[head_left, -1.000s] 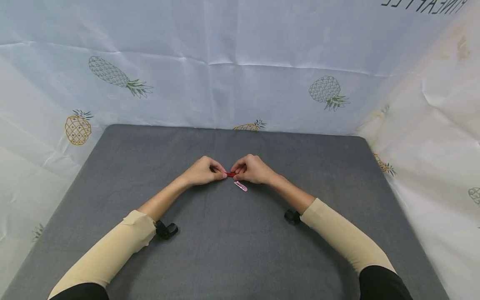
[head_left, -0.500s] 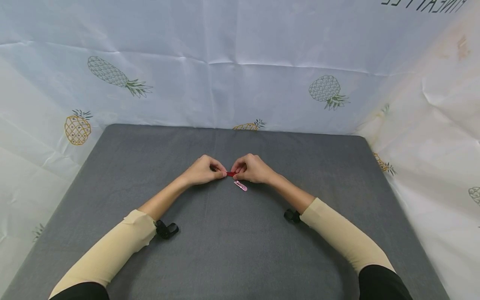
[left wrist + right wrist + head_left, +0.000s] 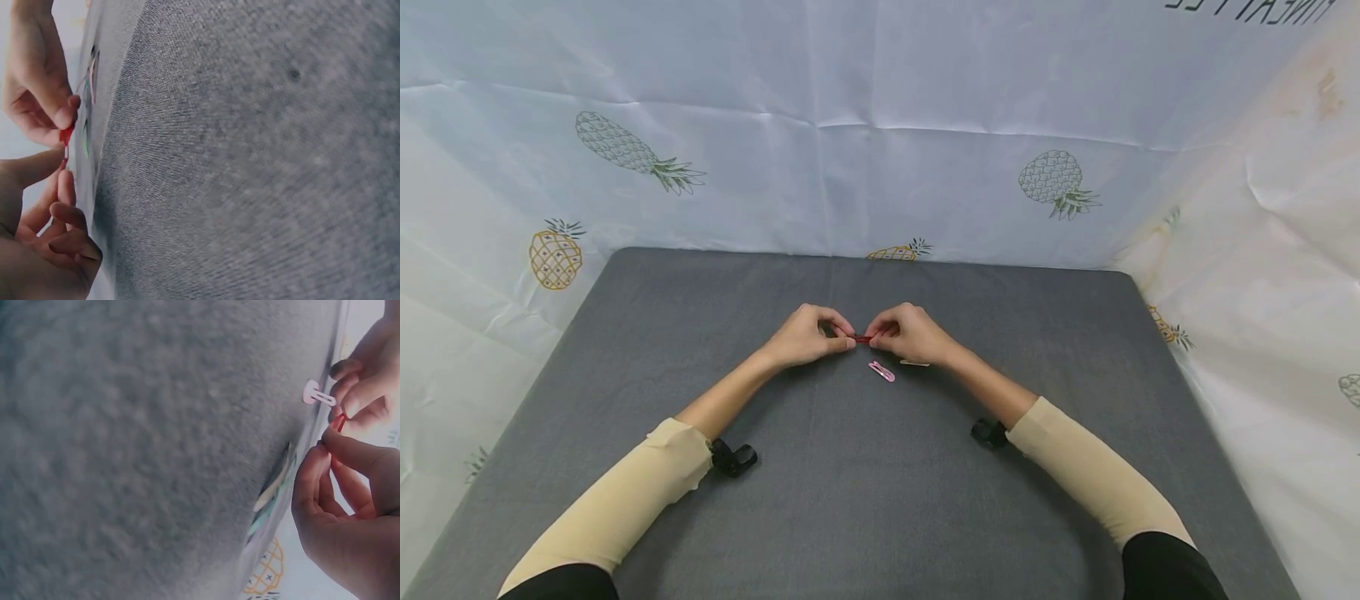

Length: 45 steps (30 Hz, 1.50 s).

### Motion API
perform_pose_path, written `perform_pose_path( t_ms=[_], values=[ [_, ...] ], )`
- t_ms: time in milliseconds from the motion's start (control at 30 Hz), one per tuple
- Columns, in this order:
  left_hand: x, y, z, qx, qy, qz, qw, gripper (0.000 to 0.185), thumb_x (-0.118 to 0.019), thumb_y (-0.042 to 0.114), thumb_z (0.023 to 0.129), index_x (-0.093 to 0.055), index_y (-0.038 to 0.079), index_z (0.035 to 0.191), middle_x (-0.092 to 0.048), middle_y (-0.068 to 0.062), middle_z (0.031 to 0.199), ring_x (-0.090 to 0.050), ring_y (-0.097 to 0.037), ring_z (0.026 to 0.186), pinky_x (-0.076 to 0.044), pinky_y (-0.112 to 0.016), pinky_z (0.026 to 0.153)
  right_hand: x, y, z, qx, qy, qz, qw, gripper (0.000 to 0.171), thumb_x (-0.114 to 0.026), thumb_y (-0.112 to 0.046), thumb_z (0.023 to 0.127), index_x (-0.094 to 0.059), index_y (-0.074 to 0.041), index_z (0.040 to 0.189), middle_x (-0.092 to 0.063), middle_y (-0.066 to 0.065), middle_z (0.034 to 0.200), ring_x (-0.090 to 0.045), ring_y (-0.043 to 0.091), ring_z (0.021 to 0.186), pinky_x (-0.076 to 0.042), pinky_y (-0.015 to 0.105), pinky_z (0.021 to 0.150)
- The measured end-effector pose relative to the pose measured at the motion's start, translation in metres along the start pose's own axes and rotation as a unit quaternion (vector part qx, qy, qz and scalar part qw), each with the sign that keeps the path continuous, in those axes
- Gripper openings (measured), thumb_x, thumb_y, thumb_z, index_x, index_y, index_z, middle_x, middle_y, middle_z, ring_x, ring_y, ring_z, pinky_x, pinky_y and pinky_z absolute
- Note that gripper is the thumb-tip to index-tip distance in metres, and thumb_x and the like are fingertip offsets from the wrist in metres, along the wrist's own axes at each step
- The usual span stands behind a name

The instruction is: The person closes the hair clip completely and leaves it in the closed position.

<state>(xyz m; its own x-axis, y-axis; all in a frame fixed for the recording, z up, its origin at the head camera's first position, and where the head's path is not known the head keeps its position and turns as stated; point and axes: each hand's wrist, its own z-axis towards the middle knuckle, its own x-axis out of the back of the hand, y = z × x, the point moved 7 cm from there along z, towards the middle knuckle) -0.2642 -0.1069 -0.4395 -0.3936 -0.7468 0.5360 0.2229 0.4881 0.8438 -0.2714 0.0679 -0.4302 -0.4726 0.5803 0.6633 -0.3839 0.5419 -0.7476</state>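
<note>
Both hands meet over the middle of the grey mat (image 3: 625, 350). Between them is a small red hair clip (image 3: 862, 338), held just above the mat. My left hand (image 3: 847, 337) pinches its left end with thumb and forefinger. My right hand (image 3: 873, 337) pinches its right end. In the left wrist view the red clip (image 3: 65, 139) spans the gap between the two sets of fingertips; in the right wrist view the red clip (image 3: 339, 420) shows the same way. A pink hair clip (image 3: 882, 372) lies flat on the mat just in front of the hands, also in the right wrist view (image 3: 317, 395).
A pale clip (image 3: 915, 363) lies on the mat beside my right wrist and shows as a pale clip (image 3: 274, 485) in the right wrist view. White sheets printed with pineapples (image 3: 1051, 179) wall the mat at the back and both sides.
Both hands have risen slightly off the mat with the red clip still pinched between them. The pale clip by the right wrist has come into sight.
</note>
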Motion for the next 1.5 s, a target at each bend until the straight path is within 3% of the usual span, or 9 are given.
perform_pose_path(
  t_ms=[133, 300, 633, 867, 1100, 1500],
  values=[
    [0.001, 0.002, 0.000, -0.003, 0.004, -0.003, 1.0000, 0.020, -0.083, 0.015, 0.096, -0.082, 0.006, 0.114, -0.078, -0.010, 0.099, -0.048, -0.006, 0.055, -0.041, -0.023, 0.057, 0.005, -0.003, -0.002, 0.002, 0.005, 0.002, 1.000, 0.013, -0.074, -0.007, 0.103, -0.081, -0.002, 0.112, -0.081, 0.013, 0.101, -0.072, 0.016, 0.083, -0.057, 0.026, 0.077],
    [-0.002, 0.007, 0.001, -0.022, -0.011, -0.003, 0.9997, 0.015, -0.079, 0.013, 0.099, -0.084, 0.008, 0.113, -0.072, -0.015, 0.076, -0.038, -0.004, 0.047, -0.034, -0.023, 0.051, 0.006, -0.005, -0.004, 0.008, -0.001, 0.004, 1.000, 0.015, -0.072, -0.007, 0.104, -0.079, 0.000, 0.115, -0.080, 0.014, 0.104, -0.071, 0.014, 0.086, -0.057, 0.027, 0.081],
    [-0.003, 0.014, 0.002, -0.042, -0.021, -0.005, 0.9989, 0.011, -0.076, 0.009, 0.102, -0.083, 0.006, 0.110, -0.066, -0.018, 0.071, -0.040, -0.006, 0.050, -0.035, -0.023, 0.054, 0.007, -0.004, -0.006, 0.026, -0.020, 0.023, 0.999, 0.014, -0.070, -0.008, 0.105, -0.080, -0.002, 0.114, -0.080, 0.016, 0.108, -0.072, 0.027, 0.087, -0.054, 0.026, 0.079],
    [-0.001, 0.010, 0.005, -0.035, 0.006, -0.026, 0.9990, 0.011, -0.076, 0.011, 0.102, -0.084, 0.006, 0.108, -0.075, -0.022, 0.087, -0.039, -0.003, 0.049, -0.034, -0.023, 0.051, 0.014, -0.004, -0.008, 0.022, 0.005, 0.042, 0.999, 0.013, -0.073, -0.007, 0.104, -0.079, -0.002, 0.114, -0.080, 0.017, 0.104, -0.074, 0.030, 0.087, -0.054, 0.024, 0.077],
    [0.003, 0.009, 0.005, -0.031, 0.035, -0.033, 0.9984, 0.012, -0.079, 0.012, 0.100, -0.085, 0.004, 0.107, -0.079, -0.017, 0.100, -0.038, -0.003, 0.047, -0.034, -0.022, 0.049, 0.019, -0.001, -0.008, 0.017, 0.040, 0.085, 0.995, 0.010, -0.075, -0.003, 0.101, -0.072, 0.000, 0.110, -0.075, 0.015, 0.098, -0.074, 0.031, 0.088, -0.058, 0.024, 0.076],
    [0.002, 0.007, 0.003, -0.031, 0.043, -0.021, 0.9983, 0.009, -0.081, 0.012, 0.098, -0.085, 0.007, 0.105, -0.079, -0.015, 0.099, -0.039, -0.003, 0.046, -0.033, -0.022, 0.048, 0.019, 0.006, -0.009, -0.005, 0.040, 0.114, 0.993, 0.012, -0.074, -0.002, 0.101, -0.079, 0.002, 0.111, -0.079, 0.021, 0.103, -0.078, 0.035, 0.090, -0.064, 0.029, 0.081]
  ],
)
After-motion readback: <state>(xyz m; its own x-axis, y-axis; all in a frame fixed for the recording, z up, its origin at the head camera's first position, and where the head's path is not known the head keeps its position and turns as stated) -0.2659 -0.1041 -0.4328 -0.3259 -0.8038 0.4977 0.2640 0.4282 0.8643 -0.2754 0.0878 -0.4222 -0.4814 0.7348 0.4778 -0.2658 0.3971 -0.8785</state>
